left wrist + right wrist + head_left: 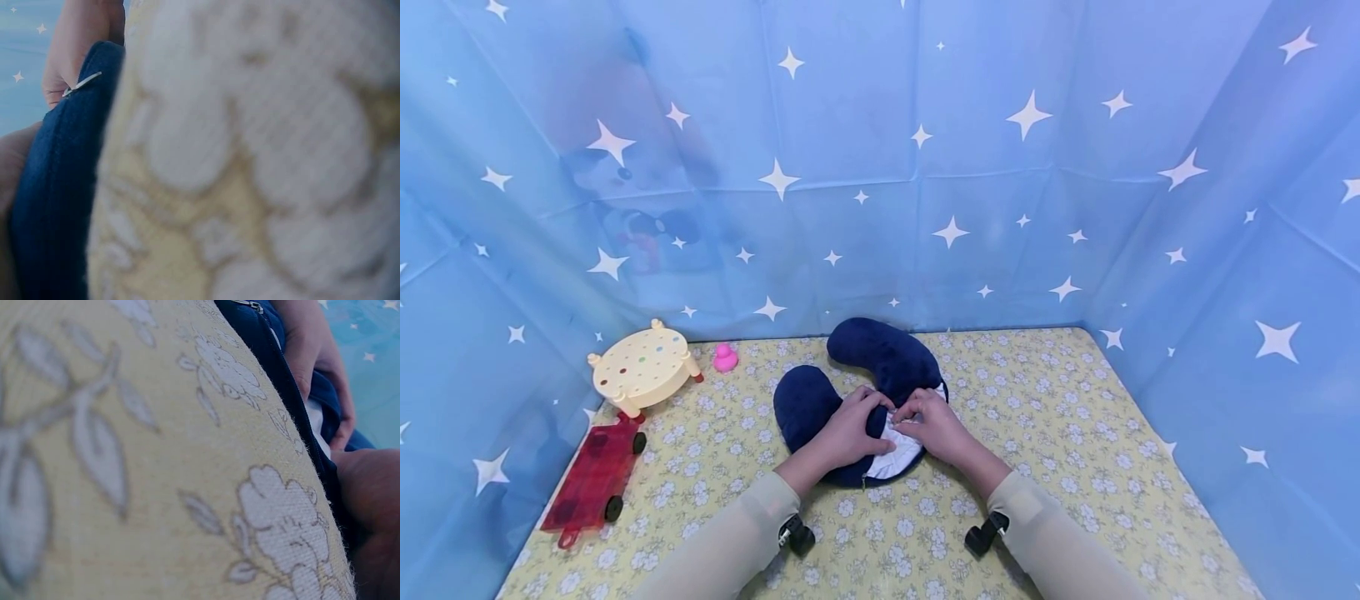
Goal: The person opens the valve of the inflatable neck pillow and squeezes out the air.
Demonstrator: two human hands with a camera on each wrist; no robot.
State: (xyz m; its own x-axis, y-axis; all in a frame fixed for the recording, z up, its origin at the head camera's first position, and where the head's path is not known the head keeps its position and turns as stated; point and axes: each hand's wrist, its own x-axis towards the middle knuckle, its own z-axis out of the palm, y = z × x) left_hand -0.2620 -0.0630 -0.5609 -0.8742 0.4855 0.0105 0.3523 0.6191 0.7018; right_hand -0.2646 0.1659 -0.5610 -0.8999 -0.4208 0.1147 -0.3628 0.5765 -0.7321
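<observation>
A navy blue, U-shaped plush neck pillow [805, 400] lies on the table, its zipper undone along the near curve. White inner fabric [898, 446] shows through the opening. My left hand [850, 429] grips the navy edge on the opening's left side, thumb lower and fingers curled at the top. From the right, my right hand [938, 427] pinches at the white fabric with thumb and index finger, close to the left fingertips. A metal zipper pull [84, 82] stands out on the cover's edge in the left wrist view. Part of the opening is hidden behind both hands.
A cream toy table [643, 367] with colored dots stands at the far left, beside a pink rubber duck [726, 358]. Nearer lies a translucent red toy cart [593, 475] with black wheels. Blue star-patterned curtains [865, 217] surround the floral-covered table [1045, 433].
</observation>
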